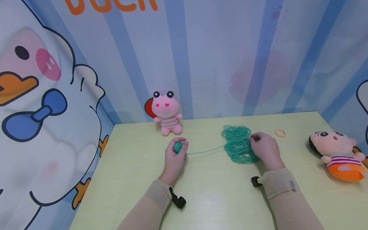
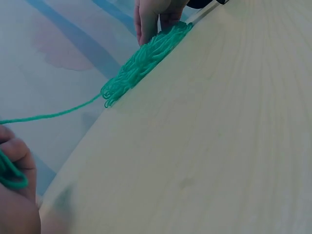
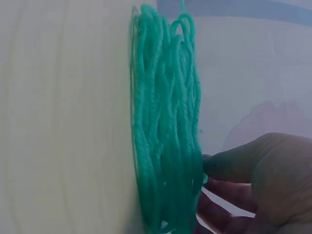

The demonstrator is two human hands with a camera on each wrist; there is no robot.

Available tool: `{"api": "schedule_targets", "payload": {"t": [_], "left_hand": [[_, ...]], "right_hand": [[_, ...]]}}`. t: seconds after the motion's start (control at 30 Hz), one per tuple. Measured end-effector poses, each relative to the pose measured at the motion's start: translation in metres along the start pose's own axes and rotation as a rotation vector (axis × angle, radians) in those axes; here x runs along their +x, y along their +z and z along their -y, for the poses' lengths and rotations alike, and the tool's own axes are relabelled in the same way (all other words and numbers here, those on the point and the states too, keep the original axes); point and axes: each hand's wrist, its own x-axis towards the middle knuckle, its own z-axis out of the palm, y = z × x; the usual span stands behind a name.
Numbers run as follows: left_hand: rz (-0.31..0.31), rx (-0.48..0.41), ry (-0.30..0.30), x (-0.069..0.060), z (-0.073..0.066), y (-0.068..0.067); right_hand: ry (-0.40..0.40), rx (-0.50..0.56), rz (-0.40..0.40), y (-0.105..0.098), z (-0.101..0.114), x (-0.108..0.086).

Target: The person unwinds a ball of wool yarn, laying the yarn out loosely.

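Note:
My left hand (image 1: 176, 156) grips a small ball of green yarn (image 1: 178, 147), its fingers curled round it above the table. From the ball a single strand (image 1: 205, 151) runs right to a loose, looped pile of green yarn (image 1: 237, 143) on the table. At the right edge of that pile is my right hand (image 1: 265, 148), thumb and fingertips pinching some of its yarn. The right wrist view shows the thumb (image 3: 234, 163) against the side of the looped yarn (image 3: 168, 117); parts of the other fingers are hidden behind it.
A pink plush toy (image 1: 167, 111) sits at the table's back edge, beyond my left hand. Right of the pile lies a pale orange ring (image 1: 280, 133). Farther right is a plush doll (image 1: 339, 156) in orange shorts. A printed curtain (image 1: 212, 64) hangs behind the table (image 1: 218, 198).

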Motion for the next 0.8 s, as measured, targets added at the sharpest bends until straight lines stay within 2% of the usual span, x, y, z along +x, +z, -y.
{"api": "schedule_targets", "payload": {"t": [0.13, 0.17, 0.23, 0.3, 0.37, 0.5, 0.57, 0.67, 0.8], "left_hand": [[0.055, -0.004, 0.01, -0.001, 0.0, 0.0], [0.073, -0.014, 0.011, -0.001, 0.0, -0.001], [0.1, -0.028, 0.005, -0.001, 0.001, 0.0], [0.117, -0.032, 0.0, -0.001, 0.002, 0.0], [0.122, -0.026, -0.007, -0.001, 0.003, 0.0], [0.14, -0.024, -0.012, -0.001, 0.004, 0.001], [0.148, -0.023, -0.018, -0.002, 0.004, 0.001], [0.158, -0.024, -0.02, -0.002, 0.004, 0.002], [0.163, -0.027, -0.012, -0.002, 0.003, 0.002]], "right_hand": [[-0.102, -0.047, -0.134, 0.005, 0.017, -0.008], [-0.151, -0.043, -0.169, 0.006, 0.023, -0.01], [-0.266, -0.013, -0.179, 0.012, 0.037, -0.016], [-0.391, 0.044, -0.114, 0.019, 0.052, -0.023], [-0.482, 0.092, 0.017, 0.029, 0.066, -0.029], [-0.554, 0.094, 0.281, 0.052, 0.084, -0.043], [-0.583, 0.06, 0.366, 0.063, 0.088, -0.048], [-0.647, 0.014, 0.41, 0.074, 0.092, -0.053], [-0.715, -0.005, 0.344, 0.079, 0.095, -0.054]]}}
